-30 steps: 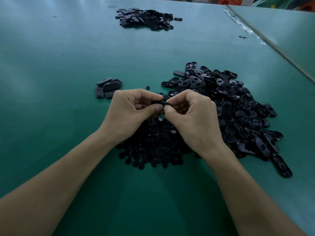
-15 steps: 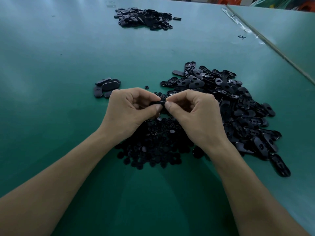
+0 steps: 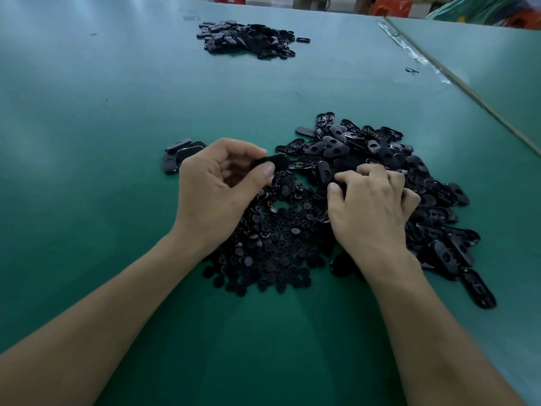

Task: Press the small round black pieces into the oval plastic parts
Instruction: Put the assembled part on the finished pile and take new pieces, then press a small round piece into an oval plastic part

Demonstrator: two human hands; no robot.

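Note:
My left hand [image 3: 216, 189] pinches one black oval part [image 3: 270, 162] between thumb and fingertips, just above the table. My right hand [image 3: 371, 206] lies palm down on the edge of the big pile of oval plastic parts [image 3: 389, 171], its fingers curled into the pile; whether it holds a piece is hidden. A heap of small round black pieces [image 3: 272, 247] spreads out between and below both hands.
A few oval parts [image 3: 178, 153] lie grouped just left of my left hand. A second pile of black parts [image 3: 248, 39] sits far across the green table [image 3: 87, 142]. A seam with tape [image 3: 439, 68] runs along the right side.
My hands have separated. The left hand keeps the oval part, while the right hand has let go and moved right and down onto the pile of oval parts.

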